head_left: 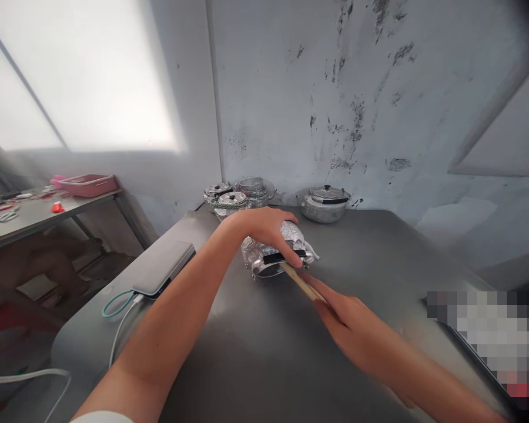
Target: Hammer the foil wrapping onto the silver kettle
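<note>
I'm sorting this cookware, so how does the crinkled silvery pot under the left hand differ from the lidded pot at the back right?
The crinkled pot is tipped, its dark mouth toward the person; the lidded pot stands upright.
The crinkled pot is gripped by the left hand, a wooden stick at its mouth; the lidded pot is untouched.
Both are silvery and each has a black strip.

Silver, crinkled vessel (252,251) with black strip, tipped on its side at the grey table (247,346); slim wooden stick (305,284) slanted, tip at its dark mouth.
</note>
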The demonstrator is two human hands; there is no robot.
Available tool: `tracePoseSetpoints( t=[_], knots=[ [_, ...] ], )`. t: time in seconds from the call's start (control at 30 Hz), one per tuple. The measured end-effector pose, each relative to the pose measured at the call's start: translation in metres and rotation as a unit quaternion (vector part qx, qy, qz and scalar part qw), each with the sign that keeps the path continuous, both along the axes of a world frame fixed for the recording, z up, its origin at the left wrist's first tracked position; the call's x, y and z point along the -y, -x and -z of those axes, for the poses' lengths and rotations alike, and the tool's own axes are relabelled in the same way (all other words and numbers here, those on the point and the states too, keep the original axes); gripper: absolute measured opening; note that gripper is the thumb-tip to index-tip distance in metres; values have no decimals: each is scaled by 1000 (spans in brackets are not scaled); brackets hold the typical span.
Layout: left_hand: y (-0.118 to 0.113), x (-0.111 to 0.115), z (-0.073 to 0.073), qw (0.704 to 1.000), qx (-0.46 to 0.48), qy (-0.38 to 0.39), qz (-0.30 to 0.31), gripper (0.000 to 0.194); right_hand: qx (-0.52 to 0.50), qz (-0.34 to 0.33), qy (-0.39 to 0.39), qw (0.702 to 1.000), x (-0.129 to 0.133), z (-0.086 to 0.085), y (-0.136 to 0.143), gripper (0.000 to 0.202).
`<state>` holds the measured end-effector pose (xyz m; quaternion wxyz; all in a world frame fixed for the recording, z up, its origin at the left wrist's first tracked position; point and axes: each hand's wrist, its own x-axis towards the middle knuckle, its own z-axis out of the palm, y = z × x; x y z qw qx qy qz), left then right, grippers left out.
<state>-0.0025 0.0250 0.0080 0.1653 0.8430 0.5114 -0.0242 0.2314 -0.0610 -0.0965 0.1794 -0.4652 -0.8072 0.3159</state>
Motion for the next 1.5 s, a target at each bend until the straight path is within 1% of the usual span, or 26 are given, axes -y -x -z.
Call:
tracePoseSetpoints(
  t=[0.13,0.23,0.3,0.37,0.43,0.47,0.6,0.67,0.77,0.93,1.13,1.23,1.37,1.5],
  knots=[
    [-2,1,-1,1000,-6,-2,3,112,8,8,15,1000,-2,1,1,56],
    [-3,1,0,1000,-12,-9,5,111,14,5,37,999,-4,-4,3,56],
    [-3,0,2,1000,-12,-11,10,110,26,6,69,997,-4,-9,5,56],
    [-3,-1,3,1000,-10,-11,13,110,32,8,118,992,-4,-14,6,56],
    [-2,-2,3,1000,-5,-12,12,111,23,12,157,987,-4,-15,5,55],
    [-2,-1,4,1000,-2,-12,10,111,17,17,163,986,-4,-14,4,54],
    [-3,1,5,1000,7,-6,7,113,4,45,125,991,-5,-1,-1,53],
    [-4,3,5,1000,10,-3,6,113,-4,49,104,993,-4,7,-3,50],
    [-4,5,6,1000,15,-9,8,112,-19,49,97,994,0,12,-4,46],
    [-5,8,6,1000,13,-13,5,109,-37,34,79,996,9,14,-5,51],
    [-8,10,3,1000,-2,-2,-10,112,-22,4,39,999,10,18,-5,49],
    [-7,10,2,1000,1,-3,-8,109,-18,-9,27,999,11,17,-5,50],
    [-6,9,3,1000,5,-9,3,108,-21,-4,29,999,13,15,-4,50],
    [-6,8,3,1000,1,-6,2,108,-21,5,26,999,13,15,-4,50]
  ],
)
